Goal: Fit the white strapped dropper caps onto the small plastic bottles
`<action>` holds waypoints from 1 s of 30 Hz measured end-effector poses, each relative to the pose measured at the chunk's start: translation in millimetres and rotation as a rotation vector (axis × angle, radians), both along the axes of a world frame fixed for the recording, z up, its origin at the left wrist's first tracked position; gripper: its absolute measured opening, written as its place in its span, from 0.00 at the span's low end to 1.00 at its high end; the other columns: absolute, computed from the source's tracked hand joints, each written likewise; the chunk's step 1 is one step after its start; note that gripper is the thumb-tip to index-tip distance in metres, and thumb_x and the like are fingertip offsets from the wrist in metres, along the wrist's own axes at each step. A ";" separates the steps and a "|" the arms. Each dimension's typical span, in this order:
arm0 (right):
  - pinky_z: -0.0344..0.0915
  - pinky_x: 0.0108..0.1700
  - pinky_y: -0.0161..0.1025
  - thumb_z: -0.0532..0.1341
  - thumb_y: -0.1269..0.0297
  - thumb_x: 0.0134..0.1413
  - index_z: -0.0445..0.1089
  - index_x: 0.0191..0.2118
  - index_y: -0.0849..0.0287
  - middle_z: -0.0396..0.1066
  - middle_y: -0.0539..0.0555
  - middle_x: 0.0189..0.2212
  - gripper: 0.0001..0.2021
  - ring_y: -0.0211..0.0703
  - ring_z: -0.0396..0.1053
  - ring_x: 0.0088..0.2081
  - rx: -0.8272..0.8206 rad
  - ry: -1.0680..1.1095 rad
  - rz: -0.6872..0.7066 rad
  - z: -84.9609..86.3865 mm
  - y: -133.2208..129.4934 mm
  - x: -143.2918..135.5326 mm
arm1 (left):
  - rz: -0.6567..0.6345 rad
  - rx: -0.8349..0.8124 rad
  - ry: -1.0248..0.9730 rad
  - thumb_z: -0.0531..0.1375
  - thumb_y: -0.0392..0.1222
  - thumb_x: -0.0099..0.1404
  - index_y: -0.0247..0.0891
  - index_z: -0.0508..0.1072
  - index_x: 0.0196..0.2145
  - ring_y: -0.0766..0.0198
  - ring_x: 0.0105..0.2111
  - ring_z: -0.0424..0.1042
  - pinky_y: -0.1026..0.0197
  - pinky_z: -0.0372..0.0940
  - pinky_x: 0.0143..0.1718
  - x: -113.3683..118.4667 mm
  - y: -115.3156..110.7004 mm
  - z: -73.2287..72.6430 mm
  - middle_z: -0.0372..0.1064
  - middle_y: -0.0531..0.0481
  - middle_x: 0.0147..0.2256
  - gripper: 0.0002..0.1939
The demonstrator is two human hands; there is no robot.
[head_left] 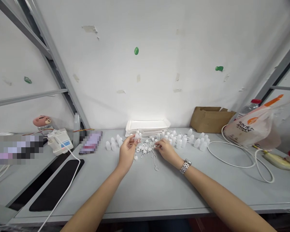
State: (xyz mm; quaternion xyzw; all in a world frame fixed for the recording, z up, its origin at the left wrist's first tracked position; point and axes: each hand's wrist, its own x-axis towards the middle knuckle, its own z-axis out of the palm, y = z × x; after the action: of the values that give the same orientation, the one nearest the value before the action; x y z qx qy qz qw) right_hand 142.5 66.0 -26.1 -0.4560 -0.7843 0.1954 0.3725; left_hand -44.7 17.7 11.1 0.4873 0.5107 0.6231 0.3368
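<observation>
My left hand [127,153] is closed round a small white plastic bottle [137,136], held upright between thumb and fingers. My right hand [166,149] has its fingertips pinched together at the right edge of a pile of small white caps with loops [145,148]; what they grip, if anything, is too small to name. One looped strap [156,168] trails from the pile toward me. Several translucent bottles [113,145] stand left of my left hand. More bottles [179,144] stand behind and right of my right hand, and another group [203,143] is farther right.
Behind the bottles, stacked white trays [148,124] lean near the wall. A cardboard box [210,119], a plastic bag [250,127] and a looped white cable [232,166] are at the right. At the left are a phone [90,142], a white device [60,141] and a black pad [56,187].
</observation>
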 end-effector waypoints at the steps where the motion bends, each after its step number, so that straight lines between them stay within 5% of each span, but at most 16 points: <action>1: 0.62 0.39 0.44 0.57 0.69 0.51 0.70 0.34 0.60 0.64 0.57 0.34 0.05 0.45 0.64 0.35 0.013 -0.034 0.009 -2.2 0.7 -0.5 | -0.002 -0.002 0.008 0.59 0.47 0.54 0.36 0.68 0.43 0.62 0.38 0.69 0.60 0.62 0.40 0.8 -0.3 -0.5 0.67 0.48 0.36 0.20; 9: 0.61 0.39 0.45 0.58 0.70 0.50 0.68 0.30 0.60 0.65 0.58 0.32 0.02 0.48 0.63 0.36 0.102 -0.137 0.017 -2.0 -0.6 -4.5 | 0.003 -0.025 0.087 0.59 0.46 0.54 0.35 0.68 0.42 0.63 0.36 0.68 0.59 0.62 0.39 3.6 -1.1 -2.4 0.67 0.48 0.34 0.19; 16: 0.61 0.33 0.40 0.56 0.56 0.52 0.63 0.33 0.58 0.68 0.53 0.27 0.10 0.41 0.65 0.30 -0.136 0.301 -0.041 19.9 -2.1 1.9 | -0.006 -0.035 0.144 0.59 0.43 0.54 0.38 0.71 0.41 0.61 0.38 0.68 0.61 0.62 0.37 4.4 -2.8 -2.1 0.69 0.47 0.36 0.15; 20: 0.61 0.31 0.38 0.58 0.52 0.49 0.64 0.34 0.58 0.69 0.51 0.25 0.14 0.39 0.66 0.28 -0.234 0.485 0.091 35.9 -10.0 3.2 | -0.044 0.032 0.312 0.57 0.39 0.56 0.42 0.73 0.40 0.61 0.40 0.67 0.61 0.61 0.39 7.2 -6.2 -3.4 0.69 0.49 0.38 0.13; 30: 0.62 0.37 0.40 0.58 0.56 0.51 0.69 0.35 0.56 0.69 0.52 0.31 0.10 0.41 0.66 0.34 -0.131 0.269 0.269 42.9 -22.1 2.4 | -0.248 0.053 0.417 0.54 0.37 0.59 0.47 0.73 0.43 0.60 0.42 0.66 0.57 0.61 0.46 13.1 -12.7 -6.0 0.69 0.49 0.41 0.15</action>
State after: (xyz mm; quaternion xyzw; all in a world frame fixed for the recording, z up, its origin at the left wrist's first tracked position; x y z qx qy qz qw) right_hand 144.8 44.0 16.8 -0.3401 -0.7670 0.3532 0.4139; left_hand -31.5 4.9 5.1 0.6728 0.4891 0.4762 0.2852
